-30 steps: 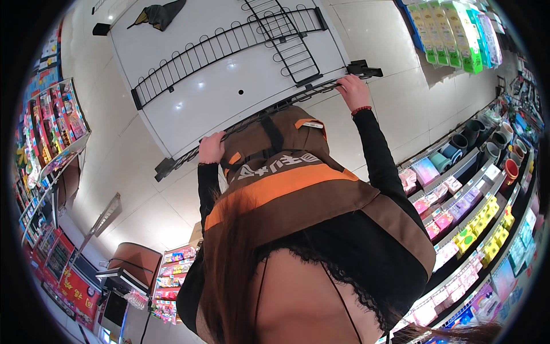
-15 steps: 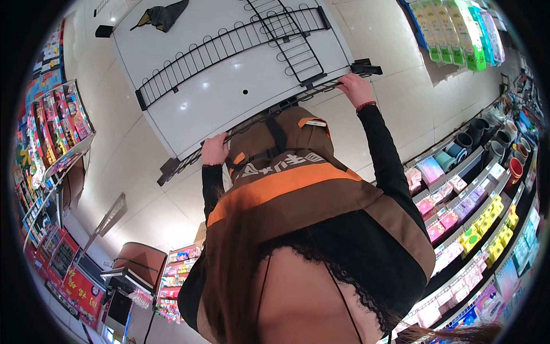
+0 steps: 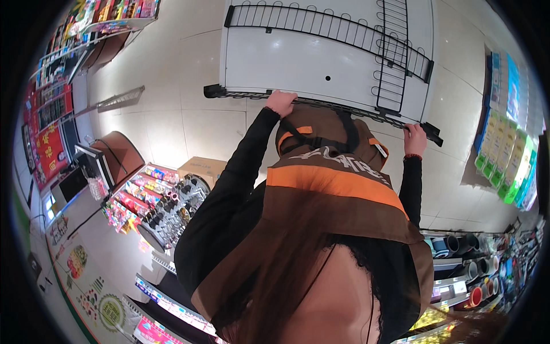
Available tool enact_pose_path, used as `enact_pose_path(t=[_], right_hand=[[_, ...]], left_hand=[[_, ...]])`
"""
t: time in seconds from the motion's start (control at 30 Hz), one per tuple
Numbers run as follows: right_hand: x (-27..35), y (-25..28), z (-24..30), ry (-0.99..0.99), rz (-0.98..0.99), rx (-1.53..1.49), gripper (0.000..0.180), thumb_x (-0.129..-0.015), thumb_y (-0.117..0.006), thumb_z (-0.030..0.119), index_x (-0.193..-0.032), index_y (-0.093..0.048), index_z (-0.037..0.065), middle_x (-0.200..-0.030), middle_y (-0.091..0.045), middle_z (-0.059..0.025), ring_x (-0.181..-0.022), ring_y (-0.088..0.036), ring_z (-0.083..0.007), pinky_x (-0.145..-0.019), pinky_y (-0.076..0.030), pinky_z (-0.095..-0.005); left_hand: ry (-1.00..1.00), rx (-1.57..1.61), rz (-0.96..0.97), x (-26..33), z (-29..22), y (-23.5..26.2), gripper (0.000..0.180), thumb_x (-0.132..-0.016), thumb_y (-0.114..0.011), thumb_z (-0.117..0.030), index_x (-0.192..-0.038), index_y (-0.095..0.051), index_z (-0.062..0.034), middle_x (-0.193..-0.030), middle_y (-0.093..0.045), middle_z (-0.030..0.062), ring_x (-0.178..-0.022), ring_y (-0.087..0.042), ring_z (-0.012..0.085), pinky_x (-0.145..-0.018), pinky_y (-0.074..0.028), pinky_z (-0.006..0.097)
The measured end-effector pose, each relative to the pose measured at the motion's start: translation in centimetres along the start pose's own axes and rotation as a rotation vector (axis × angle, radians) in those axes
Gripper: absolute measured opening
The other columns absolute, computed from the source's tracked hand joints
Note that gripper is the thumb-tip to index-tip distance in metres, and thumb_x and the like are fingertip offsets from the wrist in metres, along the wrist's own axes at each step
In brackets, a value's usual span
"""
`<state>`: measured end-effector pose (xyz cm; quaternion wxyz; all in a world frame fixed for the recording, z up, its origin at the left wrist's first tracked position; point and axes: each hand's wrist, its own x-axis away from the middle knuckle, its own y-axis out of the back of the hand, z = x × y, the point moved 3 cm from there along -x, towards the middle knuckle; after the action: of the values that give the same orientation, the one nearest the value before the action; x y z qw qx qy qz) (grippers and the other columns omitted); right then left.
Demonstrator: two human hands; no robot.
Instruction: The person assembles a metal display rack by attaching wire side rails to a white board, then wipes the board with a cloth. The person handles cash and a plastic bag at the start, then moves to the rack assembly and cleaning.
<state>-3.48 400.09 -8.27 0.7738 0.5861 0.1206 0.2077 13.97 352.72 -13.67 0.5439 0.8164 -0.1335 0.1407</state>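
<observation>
- Holding a black wire rack (image 3: 243,93) lengthwise along the near side of a white table (image 3: 269,63); cannot tell if touching its edge.
- With left hand (image 3: 281,104), curling fingers over the rail, well in from the left end; with right hand (image 3: 415,140), closed on the rail near the right end. Cannot tell how the thumbs press.
- Gripping far apart, probably to share the weight and stop either end dipping.
- On the tabletop, lying crossed: long rack (image 3: 329,27) and short rack (image 3: 391,86); probably laid flat to stay put without hands.
- Between the forearms: brown apron (image 3: 366,218).
- Against half a second ago: gripping the same rack with both hands, but now seen sloping down rightward instead of up. Aligned with the table edge both times, so likely turned leftward in body or head.
- Gone from view: dark cloth. Newly visible, lower left: round stand (image 3: 177,209).
</observation>
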Motion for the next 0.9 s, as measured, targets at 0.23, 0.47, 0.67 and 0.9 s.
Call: enact_pose_path(t=[0.23,0.47,0.67,0.9], right_hand=[[-1.0,-3.3,-2.5,0.082,0.184,-0.036,0.012,-0.085,-0.069,0.020,-0.090,-0.070,0.009,-0.082,-0.065,-0.0103,-0.082,-0.063,-0.0324,-0.072,-0.049,-0.0458],[-1.5,-3.4,-2.4,0.024,0.307,0.006,0.026,-0.085,-0.071,0.033,-0.093,-0.071,0.009,-0.085,-0.067,-0.0123,-0.083,-0.065,-0.0337,-0.074,-0.051,-0.0458],[-5.1,-1.7,-2.3,-0.175,0.786,0.025,0.086,-0.072,-0.076,0.062,-0.136,-0.052,0.010,-0.124,-0.062,-0.0198,-0.119,-0.058,-0.0346,-0.100,-0.047,-0.0415],[-12.8,-9.7,-7.1,-0.378,0.869,-0.337,0.120,-0.061,-0.074,0.078,-0.147,-0.040,0.002,-0.141,-0.050,-0.0264,-0.133,-0.048,-0.0364,-0.109,-0.040,-0.0419]], left_hand=[[0.113,0.103,-0.012,-1.0,-0.3,0.0,0.019,-0.080,-0.062,-0.021,-0.098,-0.067,-0.0176,-0.082,-0.071,0.0099,-0.080,-0.068,0.0340,-0.073,-0.053,0.046],[0.169,-0.097,0.005,-0.9,-1.2,0.4,0.022,-0.085,-0.063,-0.038,-0.088,-0.069,-0.0162,-0.083,-0.071,0.0097,-0.082,-0.067,0.0332,-0.069,-0.052,0.044],[0.117,-0.101,-0.069,0.1,-2.5,1.9,0.029,-0.088,-0.063,-0.042,-0.078,-0.070,-0.0150,-0.070,-0.068,0.0091,-0.067,-0.065,0.0320,-0.070,-0.050,0.040],[0.117,-0.027,-0.085,-0.3,-3.3,2.6,0.020,-0.083,-0.068,-0.040,-0.090,-0.076,-0.0223,-0.073,-0.068,0.0089,-0.068,-0.066,0.0332,-0.062,-0.052,0.045]])
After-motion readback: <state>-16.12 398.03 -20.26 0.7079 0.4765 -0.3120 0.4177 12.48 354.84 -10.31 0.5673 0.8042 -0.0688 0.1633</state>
